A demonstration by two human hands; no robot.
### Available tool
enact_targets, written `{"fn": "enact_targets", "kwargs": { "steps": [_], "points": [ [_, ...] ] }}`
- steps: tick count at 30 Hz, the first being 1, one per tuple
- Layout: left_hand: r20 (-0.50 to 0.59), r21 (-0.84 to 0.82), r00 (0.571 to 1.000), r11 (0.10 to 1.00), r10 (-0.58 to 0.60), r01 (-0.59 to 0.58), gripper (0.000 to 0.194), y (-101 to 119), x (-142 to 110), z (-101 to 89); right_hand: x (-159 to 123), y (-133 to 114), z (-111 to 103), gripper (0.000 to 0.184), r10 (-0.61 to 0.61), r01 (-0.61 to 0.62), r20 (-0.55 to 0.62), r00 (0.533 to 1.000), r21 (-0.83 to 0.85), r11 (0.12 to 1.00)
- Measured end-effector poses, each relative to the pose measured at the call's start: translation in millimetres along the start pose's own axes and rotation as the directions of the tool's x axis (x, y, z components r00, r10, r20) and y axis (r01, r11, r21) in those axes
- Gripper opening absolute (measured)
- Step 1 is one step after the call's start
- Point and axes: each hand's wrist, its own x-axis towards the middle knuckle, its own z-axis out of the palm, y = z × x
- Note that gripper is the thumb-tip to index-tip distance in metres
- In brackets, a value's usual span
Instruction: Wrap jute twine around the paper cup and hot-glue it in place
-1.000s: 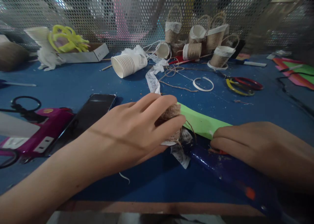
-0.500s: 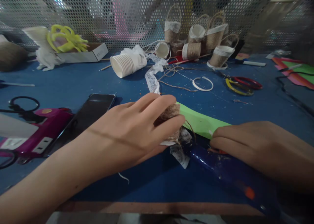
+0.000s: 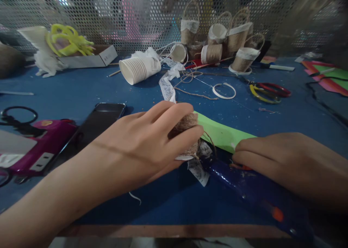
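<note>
My left hand (image 3: 160,135) is closed around a small twine-wrapped paper cup (image 3: 187,121), tilted on its side, its far part hidden behind my fingers. A strip of white lace (image 3: 199,172) hangs from the cup's end, and a loose strand of twine curls there. At the right, my right hand (image 3: 269,154) is closed on a dark blue hot glue gun (image 3: 231,177), its fingers near the orange trigger. The gun's nozzle end points at the lace and cup; contact there is hard to make out. Light green paper (image 3: 217,132) lies behind, between both hands.
Several twine-covered mini baskets (image 3: 241,59) stand at the back against a perforated metal screen (image 3: 152,16). Stacked paper cups (image 3: 136,70), scissors (image 3: 268,92) and a white ring (image 3: 224,91) lie on the blue table. A phone (image 3: 100,121) and a magenta power strip (image 3: 51,143) are left.
The view has shifted slightly, so the table items sit a little further left. Both hands keep their holds on the cup and the glue gun, with hardly any movement.
</note>
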Motion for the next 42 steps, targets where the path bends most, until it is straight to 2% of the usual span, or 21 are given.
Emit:
{"fn": "enact_targets", "kwargs": {
  "steps": [13, 35, 42],
  "points": [
    [0.015, 0.010, 1.000, 1.000, 0.013, -0.013, 0.035, -0.8, 2.6, 0.9, -5.6, 0.4, 3.1, 0.041, 0.013, -0.015, 0.065, 0.998, 0.027, 1.000],
    [0.029, 0.056, 0.999, 0.998, 0.018, -0.020, 0.039, -1.2, 1.2, 1.8, -4.1, 0.4, 2.2, 0.048, 0.003, -0.003, 0.005, 1.000, -0.009, 1.000],
    [0.034, 0.035, 0.999, 0.999, 0.016, -0.017, 0.041, -0.8, 1.2, 2.2, -7.9, -1.1, 3.9, 0.044, 0.035, -0.035, 0.051, 0.998, -0.003, 0.999]
  ]
}}
